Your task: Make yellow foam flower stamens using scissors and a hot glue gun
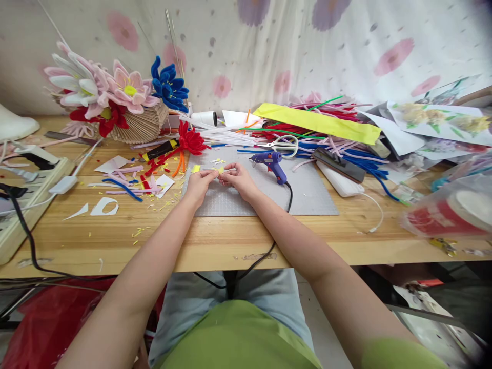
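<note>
My left hand point(200, 183) and my right hand point(237, 178) meet over a grey cutting mat point(307, 197) on the wooden table point(215, 241). Both pinch a small yellow piece point(221, 170) between their fingertips, with a thin pale stem running through it. A second yellow scrap point(196, 168) lies just left of the fingers. A blue glue gun point(272, 164) stands on the mat right of my right hand, its black cord trailing off the table's edge. White-handled scissors point(284, 145) lie behind the gun.
A red pipe-cleaner flower point(191, 139) lies behind my hands. A basket of pink, white, red and blue flowers point(115, 97) stands back left. Piles of pipe cleaners point(338, 148) and a yellow strip point(319, 122) fill the back right. A power strip point(34, 177) sits far left.
</note>
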Tool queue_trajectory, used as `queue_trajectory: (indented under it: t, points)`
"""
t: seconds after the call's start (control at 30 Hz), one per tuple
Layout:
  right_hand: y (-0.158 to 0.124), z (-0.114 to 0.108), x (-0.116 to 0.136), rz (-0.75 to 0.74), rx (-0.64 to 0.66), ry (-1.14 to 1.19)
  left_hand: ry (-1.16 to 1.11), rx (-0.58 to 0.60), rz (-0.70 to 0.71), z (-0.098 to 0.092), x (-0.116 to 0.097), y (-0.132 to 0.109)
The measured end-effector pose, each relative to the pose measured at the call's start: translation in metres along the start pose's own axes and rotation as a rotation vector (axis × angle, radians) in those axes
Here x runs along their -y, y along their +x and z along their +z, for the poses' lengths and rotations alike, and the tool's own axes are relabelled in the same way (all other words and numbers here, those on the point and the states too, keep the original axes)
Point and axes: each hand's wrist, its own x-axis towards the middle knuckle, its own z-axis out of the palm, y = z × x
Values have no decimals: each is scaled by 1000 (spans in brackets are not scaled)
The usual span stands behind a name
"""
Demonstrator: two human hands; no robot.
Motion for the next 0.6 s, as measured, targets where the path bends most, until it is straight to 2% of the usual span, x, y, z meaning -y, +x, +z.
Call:
queue_trajectory:
  t: [0.27,0.6]
  points:
    - [2,-2,0,-47,6,2,50,-144,-22,3,1,1]
    - [1,-1,-2,-88,49,-33,-3,-126,5,4,1,1]
